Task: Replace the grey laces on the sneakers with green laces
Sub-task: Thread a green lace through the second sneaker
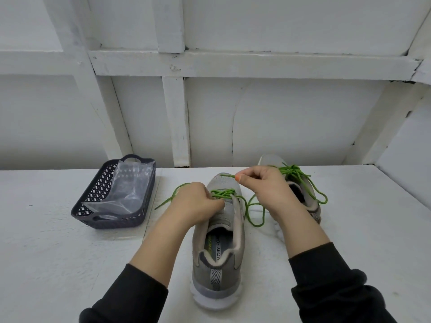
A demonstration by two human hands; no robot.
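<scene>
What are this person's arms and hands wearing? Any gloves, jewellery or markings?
No gloves: the left hand and right hand are bare, with no ring or watch showing. Both arms wear black long sleeves, the left sleeve and right sleeve ending in thick, bunched cuffs partway up the forearms. The right thumbnail looks painted orange.

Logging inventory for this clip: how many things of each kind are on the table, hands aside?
Sneakers: 2, near sneaker, far sneaker
Green laces: 2, near lace, far lace
Basket: 1
Clear plastic bag, in the basket: 1
Total: 6
</scene>
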